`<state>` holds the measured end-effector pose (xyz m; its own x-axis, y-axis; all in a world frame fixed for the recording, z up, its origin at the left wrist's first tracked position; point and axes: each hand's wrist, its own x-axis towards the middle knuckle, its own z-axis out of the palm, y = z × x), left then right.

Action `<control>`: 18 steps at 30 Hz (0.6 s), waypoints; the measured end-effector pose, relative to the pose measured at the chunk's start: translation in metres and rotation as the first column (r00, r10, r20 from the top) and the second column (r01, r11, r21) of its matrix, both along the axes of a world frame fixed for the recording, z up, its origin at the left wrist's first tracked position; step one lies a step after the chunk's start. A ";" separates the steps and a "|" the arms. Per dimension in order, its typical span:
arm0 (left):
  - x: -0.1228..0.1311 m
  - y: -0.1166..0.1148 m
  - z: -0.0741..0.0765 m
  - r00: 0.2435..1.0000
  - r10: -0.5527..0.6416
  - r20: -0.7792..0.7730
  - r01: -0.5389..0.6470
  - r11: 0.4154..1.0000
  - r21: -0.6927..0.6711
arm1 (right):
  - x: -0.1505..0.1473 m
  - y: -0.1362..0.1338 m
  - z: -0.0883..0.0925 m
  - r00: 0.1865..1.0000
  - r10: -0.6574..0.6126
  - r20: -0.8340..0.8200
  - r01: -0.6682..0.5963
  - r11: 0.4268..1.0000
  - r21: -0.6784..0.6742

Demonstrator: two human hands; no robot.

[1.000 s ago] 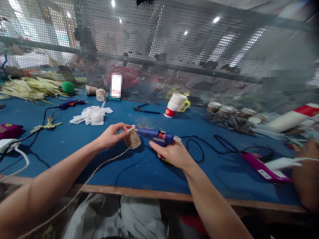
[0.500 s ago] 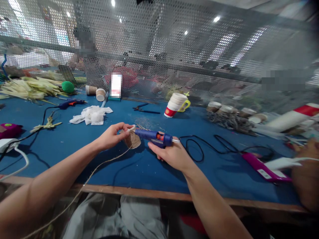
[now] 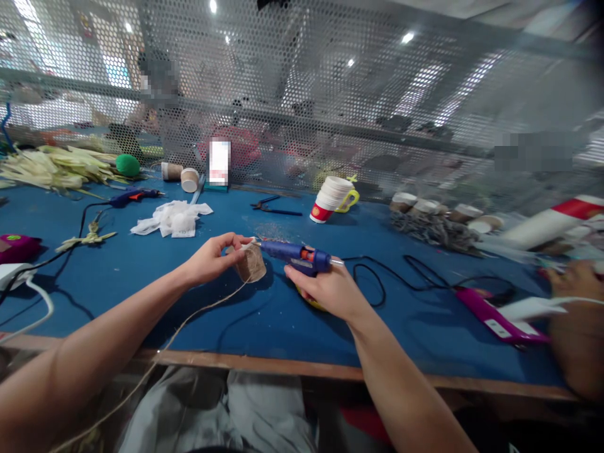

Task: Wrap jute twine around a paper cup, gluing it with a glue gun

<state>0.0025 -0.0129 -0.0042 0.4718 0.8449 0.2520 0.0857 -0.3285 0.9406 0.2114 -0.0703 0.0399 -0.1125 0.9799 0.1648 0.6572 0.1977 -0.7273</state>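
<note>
The left hand (image 3: 211, 257) pinches the top rim of a twine-wrapped cup (image 3: 250, 264) between thumb and fingertips, tipping it just above the blue tabletop (image 3: 141, 277). The right hand (image 3: 331, 290) is clenched around the grip of a blue hot-glue gun (image 3: 296, 254), whose nozzle meets the cup's rim beside the left fingertips. A loose strand of twine (image 3: 189, 313) runs from the cup down and leftwards, off the tabletop's near edge. Right of the cup, a black cord (image 3: 401, 277) loops across the tabletop from the glue gun towards a magenta device (image 3: 497, 318), next to which another person's hand (image 3: 578, 333) rests at the frame's edge. Behind the cup lie pliers (image 3: 274, 206) and a tilted stack of red-and-white paper cups (image 3: 330, 200). Behind and left of the cup sit a pile of white cloth scraps (image 3: 172, 218) and a second glue gun (image 3: 132, 196), and farther off in that direction are a green ball (image 3: 128, 165) and a heap of pale dried leaves (image 3: 51, 167). A perforated metal screen (image 3: 302, 94) stands along the tabletop's far side.
</note>
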 end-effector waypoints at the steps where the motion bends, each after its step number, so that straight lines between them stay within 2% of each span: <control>1: 0.000 0.000 0.000 1.000 -0.001 -0.002 0.001 1.000 0.003 | 0.000 0.000 0.000 1.000 0.004 0.004 -0.004 1.000 -0.002; 18: 0.000 -0.002 0.002 1.000 -0.015 -0.016 0.016 0.999 0.035 | 0.005 0.002 -0.001 0.999 0.020 0.049 -0.018 0.999 -0.046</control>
<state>0.0025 -0.0146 -0.0023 0.4888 0.8284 0.2736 0.0951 -0.3624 0.9272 0.2160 -0.0682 0.0393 -0.1383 0.9838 0.1140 0.6891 0.1783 -0.7024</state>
